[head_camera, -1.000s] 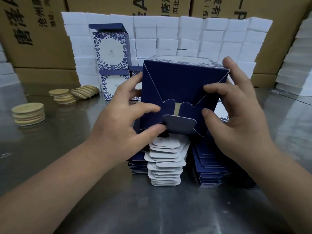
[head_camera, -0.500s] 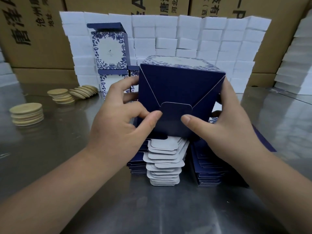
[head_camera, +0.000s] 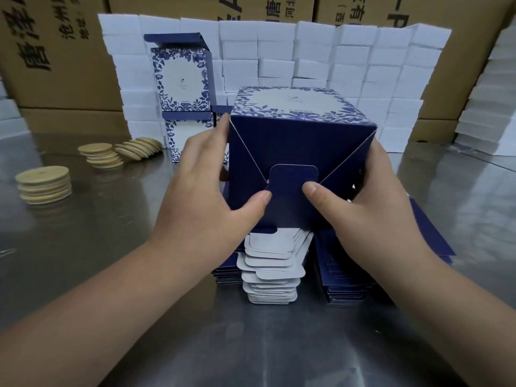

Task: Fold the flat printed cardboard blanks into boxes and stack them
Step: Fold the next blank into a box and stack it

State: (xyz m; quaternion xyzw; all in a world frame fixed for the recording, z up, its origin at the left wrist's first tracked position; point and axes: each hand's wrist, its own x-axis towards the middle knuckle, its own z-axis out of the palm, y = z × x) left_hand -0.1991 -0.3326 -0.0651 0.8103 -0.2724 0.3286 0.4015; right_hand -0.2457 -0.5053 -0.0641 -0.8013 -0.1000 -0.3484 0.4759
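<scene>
Folded blue box (head_camera: 301, 152), frame centre, clasped at both sides by left hand (head_camera: 201, 199) and right hand (head_camera: 374, 202), thumbs pressing bottom tab (head_camera: 291, 185); right fingers hidden behind box wall; flat blanks (head_camera: 270, 275) beneath, tops covered; forearms (head_camera: 83, 317) cut off at lower edge; open room on steel table (head_camera: 251, 353), lower centre.

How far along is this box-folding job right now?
Done: at least two folded blue-and-white floral boxes stand stacked at the back left. In hand: the left hand and right hand grip another navy cardboard box, thumbs pressing the rounded tab on its closed end flaps. Left: a thick pile of flat navy cardboard blanks lies beneath it on the steel table, so much folding likely remains.
</scene>
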